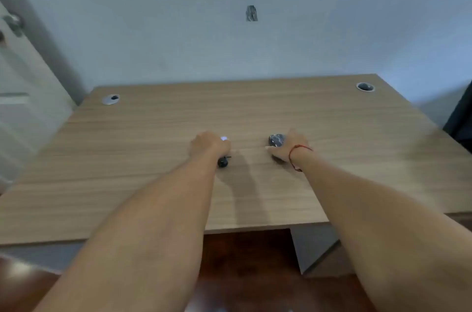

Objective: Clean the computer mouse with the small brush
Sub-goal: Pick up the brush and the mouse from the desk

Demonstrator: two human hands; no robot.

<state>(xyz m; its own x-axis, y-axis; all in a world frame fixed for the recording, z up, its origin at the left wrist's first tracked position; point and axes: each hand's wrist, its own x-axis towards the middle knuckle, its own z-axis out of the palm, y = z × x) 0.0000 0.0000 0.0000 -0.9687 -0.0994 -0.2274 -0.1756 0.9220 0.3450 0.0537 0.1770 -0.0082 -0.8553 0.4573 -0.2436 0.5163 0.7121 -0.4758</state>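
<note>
Left hand (208, 144) is curled over the small brush (222, 161) on the desk (357, 158); only its dark end shows, likely a grip for lifting. Right hand (288, 146) fingers wrap the mouse (276, 139), steadying it. Whether either grip is tight: cannot tell. No legible writing.

Both forearms outstretched, hands (208, 144) down.

- Desk (255, 112): light tan, fine wood-grain stripes running side to side.
- Mouse (276, 139), mid-desk: dark grey, glossy pale glints.
- Brush (222, 162), left of mouse: black.
- Wrist string (296, 153), right of mouse: red.
- Grommets (111, 99), desk's far corners: silver rims, dark centres.
- Wall (255, 51) behind desk: pale blue-grey.
</note>
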